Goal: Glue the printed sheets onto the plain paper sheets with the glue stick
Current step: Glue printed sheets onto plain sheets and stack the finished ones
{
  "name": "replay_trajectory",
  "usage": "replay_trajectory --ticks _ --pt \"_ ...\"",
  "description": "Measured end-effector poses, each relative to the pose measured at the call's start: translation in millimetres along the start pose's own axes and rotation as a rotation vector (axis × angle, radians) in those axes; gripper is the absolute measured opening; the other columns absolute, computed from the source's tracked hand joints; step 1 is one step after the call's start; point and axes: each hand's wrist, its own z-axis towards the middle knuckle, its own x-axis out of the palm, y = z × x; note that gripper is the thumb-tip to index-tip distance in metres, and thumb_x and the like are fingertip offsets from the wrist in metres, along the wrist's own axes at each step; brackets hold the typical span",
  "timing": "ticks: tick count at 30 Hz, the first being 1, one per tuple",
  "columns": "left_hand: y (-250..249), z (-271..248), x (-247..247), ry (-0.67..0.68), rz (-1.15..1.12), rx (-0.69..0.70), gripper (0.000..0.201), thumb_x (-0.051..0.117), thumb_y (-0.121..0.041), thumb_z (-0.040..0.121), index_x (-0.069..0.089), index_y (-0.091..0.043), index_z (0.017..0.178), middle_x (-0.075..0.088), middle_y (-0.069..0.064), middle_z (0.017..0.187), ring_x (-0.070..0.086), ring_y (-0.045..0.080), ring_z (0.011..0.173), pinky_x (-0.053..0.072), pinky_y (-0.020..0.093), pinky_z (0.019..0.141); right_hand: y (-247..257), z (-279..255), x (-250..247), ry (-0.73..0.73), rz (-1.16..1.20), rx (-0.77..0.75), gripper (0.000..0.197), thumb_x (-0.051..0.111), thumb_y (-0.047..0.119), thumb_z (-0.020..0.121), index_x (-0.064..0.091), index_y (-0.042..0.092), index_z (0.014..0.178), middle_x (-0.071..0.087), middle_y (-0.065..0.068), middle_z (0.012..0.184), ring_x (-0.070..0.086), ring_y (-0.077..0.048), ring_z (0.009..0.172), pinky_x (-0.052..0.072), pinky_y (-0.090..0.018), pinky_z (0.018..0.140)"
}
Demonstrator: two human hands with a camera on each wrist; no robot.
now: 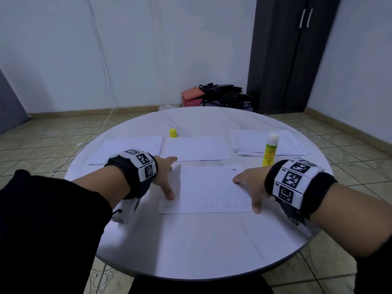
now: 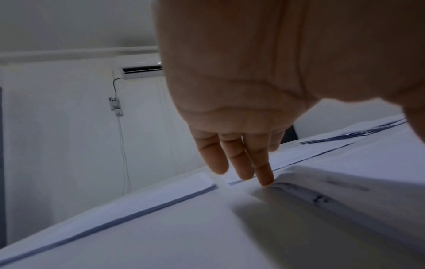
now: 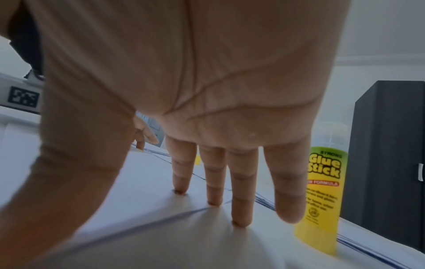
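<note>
On the table (image 1: 191, 240), stacks (image 1: 269, 143) flank a sheet (image 1: 198, 148); cap (image 1: 172, 132) and glue stick (image 1: 269, 150) stand behind. Left hand (image 1: 164, 176) and right hand (image 1: 251, 186), fingers straight, press the printed sheet's (image 1: 205, 189) side edges.

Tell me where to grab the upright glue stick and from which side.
Grip the glue stick around its yellow labelled barrel, below the exposed white tip, probably coming from the right hand's side. It stands upright and uncapped on the table, so a side pinch suits the round body and avoids the glue. Its yellow cap sits apart.
</note>
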Motion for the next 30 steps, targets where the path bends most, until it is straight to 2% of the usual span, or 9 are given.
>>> replay_trajectory --ticks 4,6,8,13,19,23,26,28,30 --pt "2 7 0 0.020 -0.024 0.006 0.127 0.085 -0.046 0.062 -0.002 -0.026 0.152 0.031 -0.006 0.152 0.033 0.024 0.137 0.031 0.035 0.107 -1 0 0 0.003 0.010 -0.005 0.086 0.074 0.022 0.079 0.022 0.018 0.148 0.038 0.000 0.143 0.038 -0.007 0.059 0.034 -0.020 0.051" --pt "1 9 0 0.020 -0.018 0.004 0.127 0.086 -0.045 0.061 -0.001 -0.025 0.152 0.030 -0.005 0.152 0.032 0.023 0.138 0.030 0.035 0.108 -2 2 1 -0.003 0.012 -0.012 0.087 0.074 0.022 0.079 0.022 0.018 0.148 0.037 0.000 0.144 0.052 -0.013 0.082 0.039 -0.023 0.064" --pt "1 11 0 0.015 -0.001 -0.001 0.128 0.086 -0.045 0.060 0.000 -0.026 0.152 0.031 -0.004 0.151 0.032 0.023 0.137 0.030 0.035 0.108 -3 4 3 -0.007 0.013 -0.018 0.086 0.075 0.023 0.077 0.024 0.017 0.147 0.039 0.000 0.142 0.051 -0.019 0.101 0.040 -0.024 0.068" --pt "-3 15 -3 0.012 0.003 -0.005 0.127 0.088 -0.039 0.059 0.001 -0.026 0.151 0.036 0.001 0.147 0.036 0.024 0.135 0.032 0.034 0.106 -4 10 4 -0.009 0.015 -0.015 0.087 0.078 0.024 0.074 0.028 0.017 0.144 0.042 -0.002 0.137 0.044 -0.017 0.087 0.032 -0.021 0.049" --pt "-6 18 -5 0.035 0.039 -0.022 0.127 0.089 -0.037 0.059 0.003 -0.024 0.151 0.034 0.001 0.149 0.037 0.025 0.135 0.035 0.036 0.108 -5 9 4 -0.007 0.018 0.007 0.089 0.078 0.025 0.074 0.025 0.021 0.145 0.038 -0.002 0.139 0.045 -0.017 0.080 0.032 -0.021 0.050" --pt "-8 18 -8 0.088 0.049 -0.034 0.123 0.089 -0.037 0.058 0.008 -0.028 0.150 0.033 0.001 0.149 0.040 0.027 0.132 0.036 0.040 0.108 -4 7 3 0.000 0.013 0.002 0.090 0.078 0.024 0.074 0.024 0.020 0.146 0.036 -0.002 0.141 0.057 -0.022 0.099 0.034 -0.022 0.053" --pt "-9 16 -10 0.102 0.075 -0.026 0.113 0.088 -0.038 0.060 0.018 -0.029 0.148 0.035 0.000 0.146 0.043 0.025 0.129 0.038 0.037 0.106 -2 5 1 0.006 0.014 -0.001 0.088 0.077 0.023 0.076 0.024 0.019 0.146 0.037 -0.002 0.141 0.054 -0.019 0.077 0.035 -0.024 0.054" --pt "-10 12 -9 0.068 0.092 -0.026 0.109 0.087 -0.040 0.061 0.021 -0.028 0.147 0.035 0.001 0.143 0.042 0.025 0.129 0.039 0.034 0.102 -1 3 0 0.011 0.011 -0.002 0.087 0.076 0.022 0.077 0.024 0.017 0.146 0.045 0.001 0.132 0.050 -0.017 0.080 0.033 -0.023 0.052" --pt "-9 11 -7 0.033 0.071 -0.033 0.110 0.087 -0.041 0.059 0.021 -0.028 0.146 0.036 0.002 0.140 0.042 0.026 0.127 0.041 0.036 0.100 0 2 0 0.015 0.029 -0.001 0.084 0.075 0.019 0.078 0.024 0.015 0.144 0.049 0.003 0.105 0.045 -0.017 0.068 0.030 -0.023 0.048"
